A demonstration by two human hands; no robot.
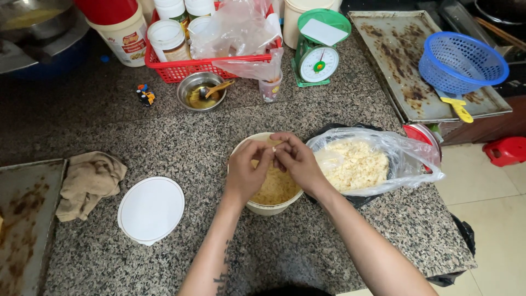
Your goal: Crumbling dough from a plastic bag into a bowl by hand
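Both my hands meet over a round cream tub (pixel 267 208) filled with pale yellow shreds. My left hand (pixel 248 169) and my right hand (pixel 296 159) pinch a small pale piece (pixel 273 148) between their fingertips, above the tub's far rim. Just right of the tub lies a clear plastic bag (pixel 408 159) holding a heap of pale crumbly pieces (pixel 353 163), resting on a black bag. The tub's white round lid (pixel 151 208) lies flat on the granite counter (pixel 181 148) to the left.
A crumpled tan cloth (pixel 87 181) and a worn baking tray (pixel 24 219) lie at the left. Behind are a small steel bowl with a spoon (pixel 201 91), a red basket of jars (pixel 189 68), a green kitchen scale (pixel 318 55), another worn tray (pixel 400 60) and a blue colander (pixel 463 61). The counter ends at the right.
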